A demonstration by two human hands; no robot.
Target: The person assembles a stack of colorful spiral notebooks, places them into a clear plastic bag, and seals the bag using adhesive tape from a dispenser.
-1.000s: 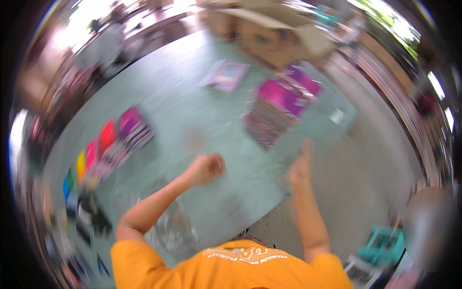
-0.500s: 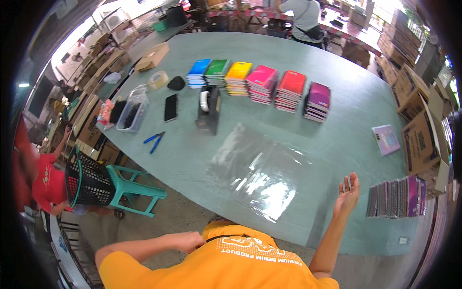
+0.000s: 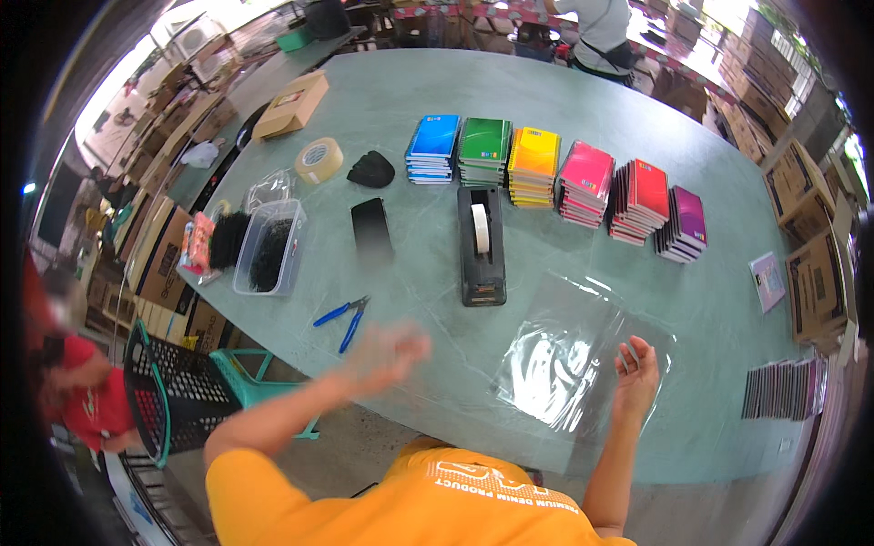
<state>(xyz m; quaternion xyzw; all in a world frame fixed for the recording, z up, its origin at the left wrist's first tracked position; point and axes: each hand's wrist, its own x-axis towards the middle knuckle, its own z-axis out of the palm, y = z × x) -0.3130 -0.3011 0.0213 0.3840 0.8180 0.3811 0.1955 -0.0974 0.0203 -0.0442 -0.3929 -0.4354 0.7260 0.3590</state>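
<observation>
My left hand (image 3: 390, 355), smeared by motion, is above the table's near edge beside the blue-handled cutters (image 3: 344, 320). Loosely curled and holding nothing, my right hand (image 3: 637, 380) hovers over the right part of the clear plastic sheets or bags (image 3: 560, 359), which lie flat before me. Whether it touches the plastic I cannot tell. Beyond them stands a black tape dispenser (image 3: 482, 264) with a white roll. Behind it runs a row of notebook stacks: blue (image 3: 434, 136), green (image 3: 485, 141), yellow (image 3: 533, 155), pink (image 3: 585, 173), red (image 3: 640, 191) and purple (image 3: 688, 214).
On the left are a tub of black ties (image 3: 270, 246), a tape roll (image 3: 319, 160), a black phone (image 3: 371, 227) and a black cloth-like item (image 3: 370, 170). Upright notebooks (image 3: 783, 389) and a lilac packet (image 3: 767, 280) lie right. A basket (image 3: 187, 387) adjoins a green stool (image 3: 246, 378).
My left hand has left my waist and moved forward over the table edge. The right hand's fingers have curled more, now over the plastic. The view has shifted, so the table items appear displaced.
</observation>
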